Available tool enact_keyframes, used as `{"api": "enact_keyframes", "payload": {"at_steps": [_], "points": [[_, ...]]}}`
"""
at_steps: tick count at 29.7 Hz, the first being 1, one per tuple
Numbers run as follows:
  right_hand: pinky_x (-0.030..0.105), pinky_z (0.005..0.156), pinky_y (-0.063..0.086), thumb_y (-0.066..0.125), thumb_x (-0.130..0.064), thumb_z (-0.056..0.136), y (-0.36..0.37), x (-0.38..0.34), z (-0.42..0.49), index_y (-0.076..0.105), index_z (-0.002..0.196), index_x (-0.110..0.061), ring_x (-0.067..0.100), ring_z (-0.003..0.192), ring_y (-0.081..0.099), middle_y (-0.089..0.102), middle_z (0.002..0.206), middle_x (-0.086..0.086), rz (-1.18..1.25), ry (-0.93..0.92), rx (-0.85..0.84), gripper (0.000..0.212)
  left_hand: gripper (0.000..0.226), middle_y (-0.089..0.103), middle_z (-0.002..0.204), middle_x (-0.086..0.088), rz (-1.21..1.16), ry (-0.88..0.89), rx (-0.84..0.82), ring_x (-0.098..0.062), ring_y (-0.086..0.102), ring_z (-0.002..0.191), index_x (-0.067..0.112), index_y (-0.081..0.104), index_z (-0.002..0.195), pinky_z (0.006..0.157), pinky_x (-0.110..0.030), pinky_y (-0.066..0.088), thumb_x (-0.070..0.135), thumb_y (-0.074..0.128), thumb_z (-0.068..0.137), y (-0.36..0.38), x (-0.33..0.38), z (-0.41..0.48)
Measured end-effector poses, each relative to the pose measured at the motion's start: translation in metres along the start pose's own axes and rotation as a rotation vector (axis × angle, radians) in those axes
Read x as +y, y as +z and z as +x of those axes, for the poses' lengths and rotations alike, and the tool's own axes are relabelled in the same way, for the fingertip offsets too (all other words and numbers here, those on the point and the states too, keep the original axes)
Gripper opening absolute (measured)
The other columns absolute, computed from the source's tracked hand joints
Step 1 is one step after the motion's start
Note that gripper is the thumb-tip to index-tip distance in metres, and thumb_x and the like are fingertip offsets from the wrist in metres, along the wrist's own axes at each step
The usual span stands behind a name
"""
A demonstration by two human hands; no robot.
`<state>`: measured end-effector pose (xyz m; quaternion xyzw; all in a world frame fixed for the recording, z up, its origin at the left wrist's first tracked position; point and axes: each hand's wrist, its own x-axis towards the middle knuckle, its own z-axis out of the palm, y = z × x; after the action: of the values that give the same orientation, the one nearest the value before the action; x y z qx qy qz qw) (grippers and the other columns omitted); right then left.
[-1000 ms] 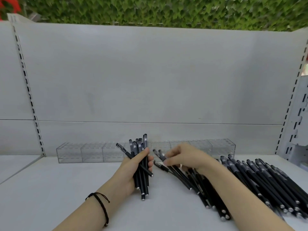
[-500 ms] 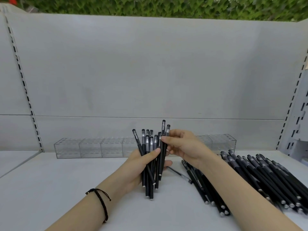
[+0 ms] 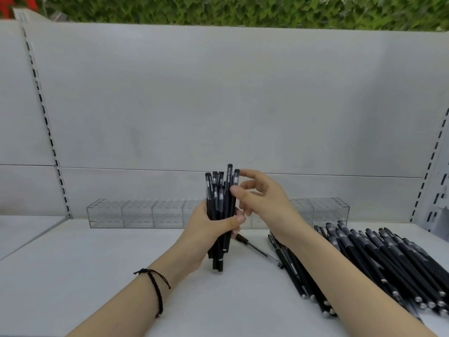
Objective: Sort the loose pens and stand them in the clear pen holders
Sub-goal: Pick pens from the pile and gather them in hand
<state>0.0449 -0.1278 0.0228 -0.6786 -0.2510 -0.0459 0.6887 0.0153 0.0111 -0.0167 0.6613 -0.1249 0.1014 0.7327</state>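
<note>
**A:** Where is the bundle of slim black capped pens point(image 3: 221, 210)?

**B:** Upright in the left hand point(image 3: 213, 231), caps up, at the middle of the flat grey shelf board point(image 3: 97, 276). Fingers and thumb wrap right round the barrels in a tight, full grasp. I cannot tell whether the lower ends rest on the board or hang just above it.

**A:** And the right hand point(image 3: 263, 203)?

**B:** It sits beside the caps. Its forefinger tip touches the top of the rightmost pen and its thumb tip presses the side of the bundle lower down. The other fingers curl loosely and hold nothing. I cannot tell whether that is a true pinch or a light touch.

**A:** The holders?

**B:** A row of clear plastic pen holders point(image 3: 136, 214) runs along the foot of the plain grey back panel point(image 3: 218, 105), behind both hands. The hands hide its middle, and no pen shows in the parts in view.

**A:** Anything loose?

**B:** A heap of loose black pens with silver ends point(image 3: 393, 261) lies on the right side of the board, slanting. A few more black pens point(image 3: 291, 273) lie partly under the right forearm. A single clear-barrelled pen point(image 3: 260, 251) lies flat between that group and the bundle.

**A:** Anything else?

**B:** There is a black braided bracelet point(image 3: 158, 290) on the left wrist, a slotted grey upright point(image 3: 46, 113) at the left, and green foliage point(image 3: 243, 10) above the panel.
</note>
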Motion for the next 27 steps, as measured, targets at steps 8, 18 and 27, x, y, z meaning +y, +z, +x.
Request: {"api": "enact_keyframes", "payload": {"at_steps": [8, 18, 27], "points": [[0.017, 0.057, 0.046, 0.074, -0.005, 0.081, -0.004, 0.007, -0.002, 0.064, 0.101, -0.026, 0.009, 0.064, 0.057, 0.062, 0.089, -0.003, -0.176, -0.053, -0.122, 0.031, 0.015, 0.068, 0.067, 0.0, 0.202, -0.024, -0.019, -0.016, 0.063, 0.064, 0.003, 0.063, 0.091, 0.062, -0.024, 0.052, -0.001, 0.072, 0.08, -0.006, -0.013, -0.006], [0.027, 0.058, 0.049, 0.063, -0.028, 0.092, 0.003, 0.008, -0.003, 0.057, 0.113, -0.019, 0.011, 0.062, 0.059, 0.063, 0.095, 0.006, -0.14, 0.052, 0.047, 0.024, 0.027, 0.055, 0.063, -0.003, 0.26, -0.139, 0.03, -0.011, 0.05, 0.045, 0.013, 0.05, 0.1, 0.047, -0.024, 0.043, 0.01, 0.072, 0.085, -0.019, 0.006, -0.017], [0.02, 0.063, 0.049, 0.057, -0.024, 0.092, 0.062, 0.006, -0.015, 0.067, 0.095, -0.02, 0.005, 0.073, 0.06, 0.064, 0.087, -0.01, -0.715, 0.147, -0.419, 0.011, 0.061, 0.06, 0.095, -0.001, 1.004, -0.195, 0.191, -0.018, 0.06, 0.066, 0.031, 0.029, 0.132, 0.058, -0.027, 0.051, 0.015, 0.064, 0.084, -0.145, 0.04, -0.054]]}}
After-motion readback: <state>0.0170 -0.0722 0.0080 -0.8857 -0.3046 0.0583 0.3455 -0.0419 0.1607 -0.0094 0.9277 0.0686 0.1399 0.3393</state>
